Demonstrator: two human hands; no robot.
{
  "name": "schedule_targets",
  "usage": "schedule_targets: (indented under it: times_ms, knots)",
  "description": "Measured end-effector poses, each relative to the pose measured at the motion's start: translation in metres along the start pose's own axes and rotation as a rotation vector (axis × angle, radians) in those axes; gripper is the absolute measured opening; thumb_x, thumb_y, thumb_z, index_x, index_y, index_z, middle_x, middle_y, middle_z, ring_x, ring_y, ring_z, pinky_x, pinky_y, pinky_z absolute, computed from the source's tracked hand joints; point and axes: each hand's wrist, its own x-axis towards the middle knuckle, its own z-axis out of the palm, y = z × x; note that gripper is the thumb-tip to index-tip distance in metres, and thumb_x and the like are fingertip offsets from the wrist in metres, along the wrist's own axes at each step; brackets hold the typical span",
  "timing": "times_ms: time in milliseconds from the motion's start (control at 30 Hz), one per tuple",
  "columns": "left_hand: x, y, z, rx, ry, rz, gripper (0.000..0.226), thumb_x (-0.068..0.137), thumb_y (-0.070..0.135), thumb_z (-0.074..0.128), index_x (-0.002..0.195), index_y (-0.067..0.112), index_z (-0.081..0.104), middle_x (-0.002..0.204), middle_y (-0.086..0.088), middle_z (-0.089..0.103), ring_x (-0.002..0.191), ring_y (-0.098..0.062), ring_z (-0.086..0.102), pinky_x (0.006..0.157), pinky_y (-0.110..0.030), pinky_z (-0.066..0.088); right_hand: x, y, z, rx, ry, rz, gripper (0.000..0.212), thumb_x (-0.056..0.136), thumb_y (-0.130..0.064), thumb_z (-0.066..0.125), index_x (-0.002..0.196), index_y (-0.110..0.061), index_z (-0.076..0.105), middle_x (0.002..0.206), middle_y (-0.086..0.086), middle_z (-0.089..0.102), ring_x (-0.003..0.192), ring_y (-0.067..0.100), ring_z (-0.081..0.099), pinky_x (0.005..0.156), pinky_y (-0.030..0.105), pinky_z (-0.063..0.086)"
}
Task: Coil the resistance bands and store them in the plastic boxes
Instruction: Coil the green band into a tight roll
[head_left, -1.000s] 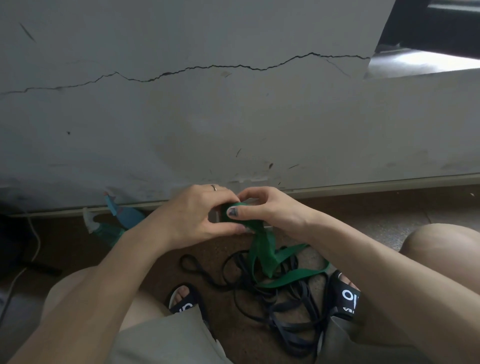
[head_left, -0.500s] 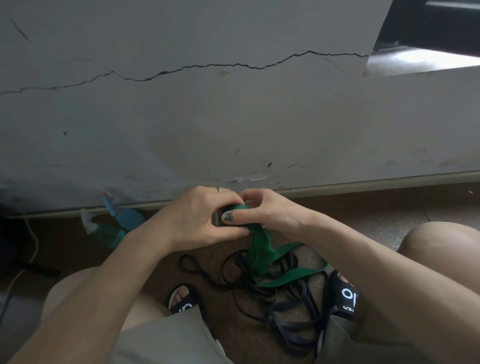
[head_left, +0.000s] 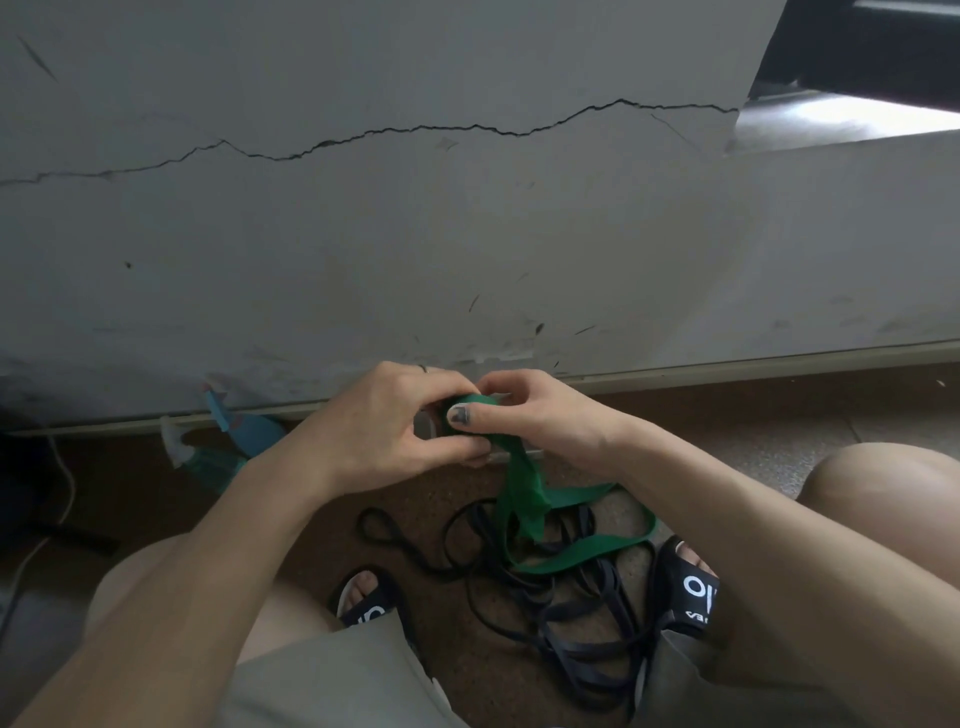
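Head view: person sitting low, knees apart, both hands meeting in front of the wall base. L hand (head_left: 387, 423) is curling its fingers round the wound start of the green band (head_left: 524, 493), thumb lying under it; R hand (head_left: 524, 410) is pinching the same roll from the other side, thumb w/ dark nail pressing on top of the green. Both hands touching each other at the roll. Rest of the green band is hanging down from the roll, twisting, then looping over the floor (head_left: 779, 431) toward the R foot, lying across the pile of dark bands (head_left: 561, 608). Dark bands are sprawling in a tangle btwn the two black sandals: L sandal (head_left: 366, 605) at the pile's near-left edge, R sandal (head_left: 691, 597) touching its right edge. One thin loop of the pile is reaching out left onto bare floor. Grey cracked wall (head_left: 467, 234) is closing off the far side, its skirting edge running just behind the knuckles; a clear plastic edge is showing under the hands, can't tell what it is. Blue-teal scraps (head_left: 244, 431) are lying at the wall foot, left of the L wrist. White cable (head_left: 65, 483) is trailing at far left. Open floor is showing right of the hands, up to the R knee.
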Motion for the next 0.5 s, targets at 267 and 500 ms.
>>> schedule_targets:
  times_ms: [267, 500]
  knots:
    - [-0.007, -0.015, -0.019, -0.051, 0.061, -0.101, 0.047, 0.081, 0.058, 0.078, 0.113, 0.024, 0.075, 0.099, 0.016, 0.074, 0.095, 0.008, 0.066, 0.083, -0.007, 0.048, -0.017, 0.001, -0.009, -0.677, 0.243, -0.495, 0.036, 0.087, -0.028, 0.080, 0.117, -0.017, 0.062, 0.092, -0.010, 0.068, 0.074, 0.007, 0.059, 0.065, 0.025, 0.046]
    - [-0.008, -0.010, -0.019, -0.280, 0.070, -0.117, 0.033, 0.082, 0.038, 0.075, 0.110, 0.021, 0.074, 0.102, 0.016, 0.075, 0.098, -0.002, 0.071, 0.085, -0.009, 0.048, -0.020, 0.000, -0.009, -0.377, 0.193, -0.371, 0.023, 0.086, -0.019, 0.077, 0.096, -0.018, 0.056, 0.072, -0.006, 0.064, 0.062, 0.008, 0.060, 0.057, 0.024, 0.043]
